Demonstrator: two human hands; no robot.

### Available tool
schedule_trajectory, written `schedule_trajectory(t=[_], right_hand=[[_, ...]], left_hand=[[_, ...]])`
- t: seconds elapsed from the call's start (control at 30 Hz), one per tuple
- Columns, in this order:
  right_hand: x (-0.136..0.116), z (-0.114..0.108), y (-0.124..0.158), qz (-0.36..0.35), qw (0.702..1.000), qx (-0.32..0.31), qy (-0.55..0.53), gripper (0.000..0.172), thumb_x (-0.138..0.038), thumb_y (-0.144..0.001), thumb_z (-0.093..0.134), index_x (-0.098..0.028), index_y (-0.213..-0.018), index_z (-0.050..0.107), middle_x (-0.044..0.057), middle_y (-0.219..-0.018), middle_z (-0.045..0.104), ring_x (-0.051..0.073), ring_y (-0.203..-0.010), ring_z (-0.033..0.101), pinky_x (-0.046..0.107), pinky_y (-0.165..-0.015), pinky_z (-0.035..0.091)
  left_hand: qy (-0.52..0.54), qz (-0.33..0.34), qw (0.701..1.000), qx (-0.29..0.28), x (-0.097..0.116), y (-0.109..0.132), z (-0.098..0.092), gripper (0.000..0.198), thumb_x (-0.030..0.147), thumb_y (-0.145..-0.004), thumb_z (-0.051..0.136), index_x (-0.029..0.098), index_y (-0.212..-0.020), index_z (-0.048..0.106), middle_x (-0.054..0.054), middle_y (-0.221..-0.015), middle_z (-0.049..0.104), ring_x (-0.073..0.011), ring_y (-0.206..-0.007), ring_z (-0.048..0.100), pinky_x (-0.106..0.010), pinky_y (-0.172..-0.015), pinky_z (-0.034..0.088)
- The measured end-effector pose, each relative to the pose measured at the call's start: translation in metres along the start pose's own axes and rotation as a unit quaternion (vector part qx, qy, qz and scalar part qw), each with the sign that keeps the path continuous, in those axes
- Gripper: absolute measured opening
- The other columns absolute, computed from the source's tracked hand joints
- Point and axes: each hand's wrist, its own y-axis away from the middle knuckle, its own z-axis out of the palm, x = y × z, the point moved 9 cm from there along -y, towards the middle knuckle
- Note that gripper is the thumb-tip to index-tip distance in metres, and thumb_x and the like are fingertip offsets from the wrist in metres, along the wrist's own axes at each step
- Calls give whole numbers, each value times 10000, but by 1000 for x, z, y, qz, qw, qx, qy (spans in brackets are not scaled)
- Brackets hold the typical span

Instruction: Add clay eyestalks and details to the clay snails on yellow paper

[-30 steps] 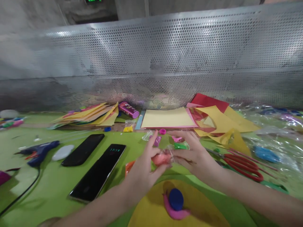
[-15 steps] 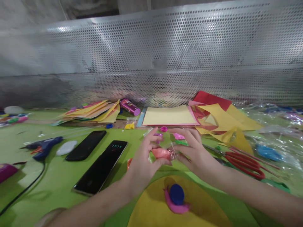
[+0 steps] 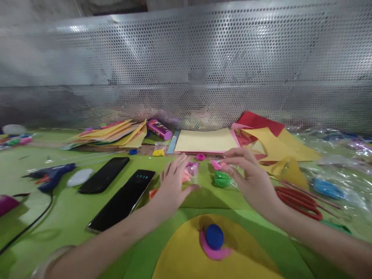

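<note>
My right hand pinches a small piece of pink modelling clay between thumb and fingertips. Just below it lies a green lump of clay in clear plastic. My left hand is open, fingers stretched forward and thumb apart. A coral lump of clay in clear film sits beside its fingers, partly hidden by them. Behind that is a purple bit in plastic. Nearer to me, a yellow paper disc carries a blue round cap with a curved pink clay strip along it.
Two phones and a glue gun lie on the left. Red-handled scissors and crumpled clear plastic are at right. Coloured papers and a purple tube lie before the perforated metal panel.
The coral clay has left the space between my hands and now lies by my left fingers. My hands have moved apart, and the right one has picked up the pink clay.
</note>
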Motion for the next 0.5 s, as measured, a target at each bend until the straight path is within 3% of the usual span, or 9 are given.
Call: schedule_trajectory(t=[0.03, 0.1, 0.2, 0.27, 0.33, 0.43, 0.5], right_hand=[[-2, 3, 3, -8, 1000, -4, -8, 110, -272, -932, 528, -224, -896, 620, 68, -997, 546, 201, -911, 579, 350, -717, 529], [-8, 8, 9, -29, 999, -8, -20, 117, -283, -928, 535, -219, -891, 624, 71, -1003, 549, 204, -926, 578, 355, -732, 525], [-18, 11, 16, -72, 997, -15, -28, 118, -290, -916, 555, -212, -877, 634, 73, -992, 551, 213, -953, 557, 372, -774, 501], [-26, 10, 19, -107, 994, -16, -28, 99, -290, -900, 581, -215, -874, 640, 69, -997, 548, 214, -959, 537, 372, -785, 478], [-32, 7, 22, -139, 990, -11, -26, 74, -284, -879, 614, -216, -883, 641, 66, -1017, 542, 212, -946, 515, 369, -779, 455], [-39, 7, 24, -164, 986, -13, -22, 95, -276, -849, 653, -217, -922, 641, 70, -1060, 535, 214, -929, 504, 382, -789, 437], [-42, 10, 25, -166, 986, -25, -21, 139, -276, -840, 664, -221, -964, 639, 75, -1079, 544, 225, -942, 509, 399, -811, 436]], left_hand=[[-10, 11, 1000, 8, 5, 1, -2, 553, 297, -821, 629, 189, -1327, 432, -127, -1469, 328, -355, -1353, 233, -572, -1083, 162], [-8, 41, 999, 15, 21, 5, -6, 408, 310, -866, 556, 205, -1258, 511, -94, -1444, 384, -311, -1351, 255, -524, -1096, 159], [113, 27, 992, -45, 37, 12, 0, 277, 342, -923, 455, 209, -1109, 611, -58, -1258, 570, -231, -1223, 446, -389, -1038, 312], [244, -39, 961, -125, 40, 19, 15, 267, 385, -919, 466, 205, -968, 658, -33, -1065, 660, -188, -1031, 567, -304, -893, 424], [355, -94, 914, -173, 41, 26, 29, 238, 392, -888, 531, 206, -893, 680, -2, -921, 686, -139, -844, 595, -240, -754, 446], [447, -147, 864, -178, 35, 31, 41, 178, 377, -814, 651, 219, -865, 714, 29, -784, 673, -84, -688, 538, -190, -651, 400], [470, -176, 850, -161, 26, 32, 45, 185, 388, -771, 700, 216, -834, 728, 31, -720, 650, -73, -639, 493, -186, -607, 363]])
